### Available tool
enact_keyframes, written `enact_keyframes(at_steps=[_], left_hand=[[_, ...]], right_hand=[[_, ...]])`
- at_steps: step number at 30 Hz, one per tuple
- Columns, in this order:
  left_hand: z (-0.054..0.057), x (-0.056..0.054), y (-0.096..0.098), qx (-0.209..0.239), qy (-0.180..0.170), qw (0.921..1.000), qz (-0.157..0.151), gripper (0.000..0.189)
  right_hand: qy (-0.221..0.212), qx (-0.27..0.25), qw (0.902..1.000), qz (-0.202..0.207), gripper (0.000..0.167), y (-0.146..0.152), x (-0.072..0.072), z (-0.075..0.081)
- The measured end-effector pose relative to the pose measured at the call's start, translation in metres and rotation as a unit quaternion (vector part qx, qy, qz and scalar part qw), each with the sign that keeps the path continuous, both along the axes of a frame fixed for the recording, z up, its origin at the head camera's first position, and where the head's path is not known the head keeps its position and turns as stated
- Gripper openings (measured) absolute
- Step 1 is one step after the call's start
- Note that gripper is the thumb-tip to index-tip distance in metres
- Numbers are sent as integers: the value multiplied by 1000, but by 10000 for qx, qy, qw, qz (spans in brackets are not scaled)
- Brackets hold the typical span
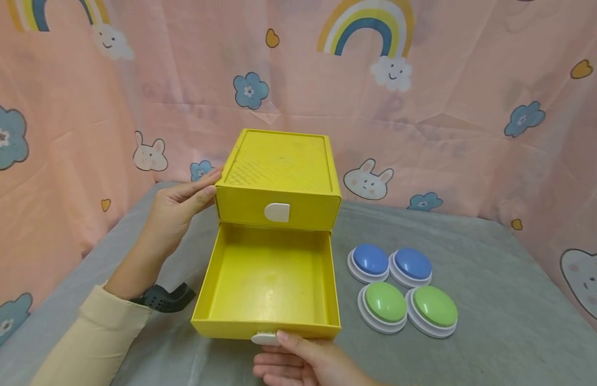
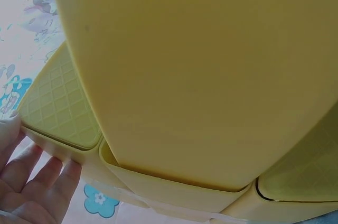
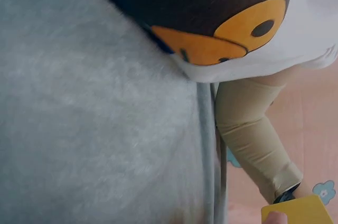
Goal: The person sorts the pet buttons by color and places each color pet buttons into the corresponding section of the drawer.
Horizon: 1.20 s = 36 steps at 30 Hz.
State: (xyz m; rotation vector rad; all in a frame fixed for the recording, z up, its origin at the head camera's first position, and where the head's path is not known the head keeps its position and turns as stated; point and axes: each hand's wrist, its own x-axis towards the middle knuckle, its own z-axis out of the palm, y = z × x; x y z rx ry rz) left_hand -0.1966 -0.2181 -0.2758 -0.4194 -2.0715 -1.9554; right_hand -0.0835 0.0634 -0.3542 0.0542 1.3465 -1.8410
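Observation:
A yellow two-drawer box (image 1: 279, 161) stands at the middle of the table, its upper drawer (image 1: 240, 206) pushed in. The lower drawer (image 1: 269, 279) is pulled far out toward me, and nothing lies inside it. At the box's upper left front edge my left hand (image 1: 175, 206) grips the side, thumb near the front and fingers along the side; the left wrist view shows those fingers (image 2: 45, 174) against the yellow edge. Below the lower drawer's front, my right hand (image 1: 312, 359) holds its white handle (image 1: 265, 339), thumb on top and fingers underneath.
Right of the box, two blue domed buttons (image 1: 370, 259) with white bases sit behind two green ones (image 1: 386, 302). A grey cloth (image 1: 510, 300) covers the table. Pink patterned fabric (image 1: 288, 64) hangs around the back and sides.

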Motion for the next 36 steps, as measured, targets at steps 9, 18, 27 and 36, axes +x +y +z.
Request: enact_keyframes(at_steps=[9, 18, 27, 36], left_hand=[[-1, 0, 0, 58, 24, 10000, -16, 43], [-2, -1, 0, 133, 89, 9999, -21, 43], [-2, -1, -1, 101, 36, 9999, 19, 44], [-1, -1, -1, 87, 16, 10000, -18, 44]], right_hand=[[471, 481, 9941, 845, 52, 18, 2, 10], [2672, -1144, 9560, 406, 34, 62, -3, 43], [4456, 224, 8893, -1004, 38, 83, -37, 65], [4227, 1560, 8590, -2431, 45, 105, -82, 53]])
